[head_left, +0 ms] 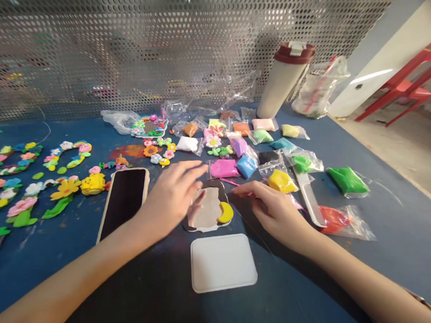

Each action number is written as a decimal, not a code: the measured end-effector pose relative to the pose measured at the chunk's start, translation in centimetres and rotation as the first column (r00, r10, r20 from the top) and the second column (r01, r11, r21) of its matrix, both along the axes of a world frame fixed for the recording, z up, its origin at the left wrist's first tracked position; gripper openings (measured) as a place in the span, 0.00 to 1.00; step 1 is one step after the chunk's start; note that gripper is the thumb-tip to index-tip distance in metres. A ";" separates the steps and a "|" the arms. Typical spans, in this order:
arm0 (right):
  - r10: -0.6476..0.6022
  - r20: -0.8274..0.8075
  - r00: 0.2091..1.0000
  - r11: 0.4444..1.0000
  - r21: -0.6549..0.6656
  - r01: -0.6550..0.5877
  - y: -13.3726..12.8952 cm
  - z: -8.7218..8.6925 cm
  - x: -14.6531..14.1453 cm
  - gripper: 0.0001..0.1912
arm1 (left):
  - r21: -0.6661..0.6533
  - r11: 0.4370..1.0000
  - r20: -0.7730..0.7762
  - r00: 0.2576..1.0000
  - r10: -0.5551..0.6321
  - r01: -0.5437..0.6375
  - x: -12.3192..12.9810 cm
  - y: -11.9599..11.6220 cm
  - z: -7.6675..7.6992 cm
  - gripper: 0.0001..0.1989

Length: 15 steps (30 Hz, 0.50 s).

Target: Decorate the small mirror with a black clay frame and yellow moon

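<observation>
Now the left hand [175, 194] is spread above a black and white clay plaque [207, 211] with yellow crescent moon [225, 212], and the right hand [274, 211] pinches a thin pink modelling tool [231, 182] just beside it.

This looks like a craft workshop or work stall, though the view beyond the bench is too poor to be sure. A scuffed blue bench [402, 247] carries bagged modelling clay [348, 181] and clay flowers [66, 189], before a perforated metal screen [156, 47], with a red plastic chair [409, 81] on a bare floor [415, 167] nearby.
</observation>
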State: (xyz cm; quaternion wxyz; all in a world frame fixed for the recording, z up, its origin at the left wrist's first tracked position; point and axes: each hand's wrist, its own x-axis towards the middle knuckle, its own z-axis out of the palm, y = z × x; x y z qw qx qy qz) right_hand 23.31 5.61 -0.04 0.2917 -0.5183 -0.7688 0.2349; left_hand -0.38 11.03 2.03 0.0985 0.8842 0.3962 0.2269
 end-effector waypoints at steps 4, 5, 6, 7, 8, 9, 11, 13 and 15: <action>0.038 0.060 0.997 0.999 -0.030 -0.037 -0.6 0.0 -0.7 0.15 | -0.260 0.951 -0.027 0.986 0.166 -0.167 -1.5 2.1 0.0 0.17; 0.051 0.079 0.996 0.998 -0.028 -0.049 -0.6 -0.1 -0.9 0.17 | -0.276 0.944 -0.026 0.983 0.180 -0.181 -1.7 2.3 -0.2 0.17; 0.063 0.095 0.993 0.998 -0.025 -0.060 -0.7 -0.2 -1.2 0.20 | -0.289 0.938 -0.022 0.981 0.192 -0.190 -1.9 2.5 -0.4 0.16; 0.071 0.107 0.992 0.997 -0.020 -0.069 -0.7 -0.3 -1.4 0.22 | -0.296 0.936 -0.016 0.981 0.196 -0.192 -1.9 2.6 -0.6 0.16; 0.077 0.114 0.990 0.997 -0.014 -0.076 -0.7 -0.4 -1.5 0.23 | -0.300 0.935 -0.008 0.981 0.196 -0.189 -1.9 2.6 -0.7 0.16; 0.083 0.118 0.990 0.997 -0.010 -0.083 -0.7 -0.5 -1.6 0.24 | -0.308 0.933 0.001 0.981 0.195 -0.185 -2.0 2.6 -0.8 0.16; 0.079 0.118 0.990 0.997 -0.012 -0.078 -0.6 -0.4 -1.6 0.21 | -0.324 0.930 0.018 0.981 0.192 -0.176 -1.9 2.6 -0.7 0.15; 0.048 0.131 0.990 0.997 -0.061 -0.040 -0.5 0.0 -1.2 0.09 | -0.331 0.927 0.030 0.980 0.198 -0.178 -1.9 2.5 -0.6 0.15; 0.035 0.173 0.984 0.987 -0.158 -0.007 -0.6 0.6 -0.7 0.04 | -0.303 0.936 0.041 0.978 0.203 -0.181 -1.7 2.2 -0.4 0.13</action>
